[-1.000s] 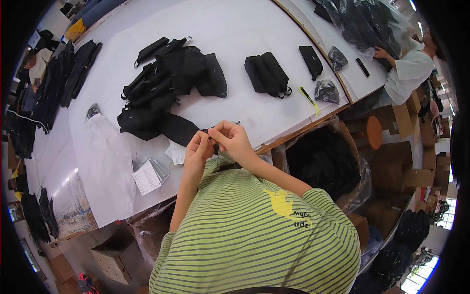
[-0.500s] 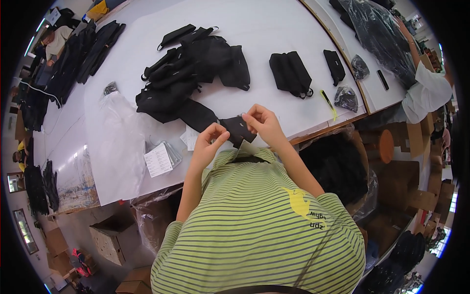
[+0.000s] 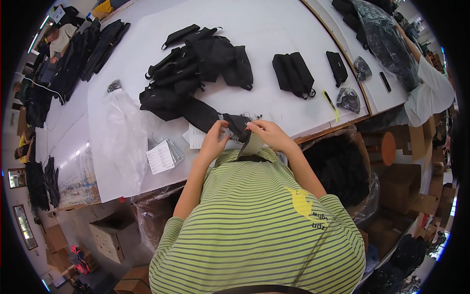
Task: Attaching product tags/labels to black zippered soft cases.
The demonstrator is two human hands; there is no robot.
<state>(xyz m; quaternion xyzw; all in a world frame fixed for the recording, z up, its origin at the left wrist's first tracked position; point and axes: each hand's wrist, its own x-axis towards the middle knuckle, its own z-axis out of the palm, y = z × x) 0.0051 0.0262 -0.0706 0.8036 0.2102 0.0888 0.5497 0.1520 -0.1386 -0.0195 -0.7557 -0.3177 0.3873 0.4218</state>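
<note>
Black piece [image 3: 236, 125]: one, at the near edge of the table [image 3: 264, 29], between the two hands; loose dark threads [image 3: 255, 117] at its right end.

Left hand [image 3: 214, 138]: half-curled, a gap between thumb and fingers, tips at the piece's left end; whether it gripped could not be told.

Right hand [image 3: 268, 133]: thumb and forefinger pinched together on the piece's right edge.

Black pile [image 3: 200, 61]: beyond the hands, a flap of it running down to the left hand. White tabletop showed between its right side and the pouch.

Pouch [image 3: 293, 73]: black, well apart from the pile. Slim pouch [image 3: 337, 68]: just right of it.

Yellow tool [image 3: 332, 105]: near the right edge, wrapped bundle [image 3: 348, 99] just beside it.

Cards [image 3: 164, 156]: left of the left forearm, close to the near edge.

Plastic sheet [image 3: 120, 147]: crumpled, left of the cards, reaching toward the near edge.

Black goods [image 3: 335, 169]: boxed, below the table's wooden edge [image 3: 338, 129], right of the right forearm.

Stool [image 3: 388, 148]: orange, right of the box.

White sleeve [image 3: 430, 93]: a co-worker's, far right.
</note>
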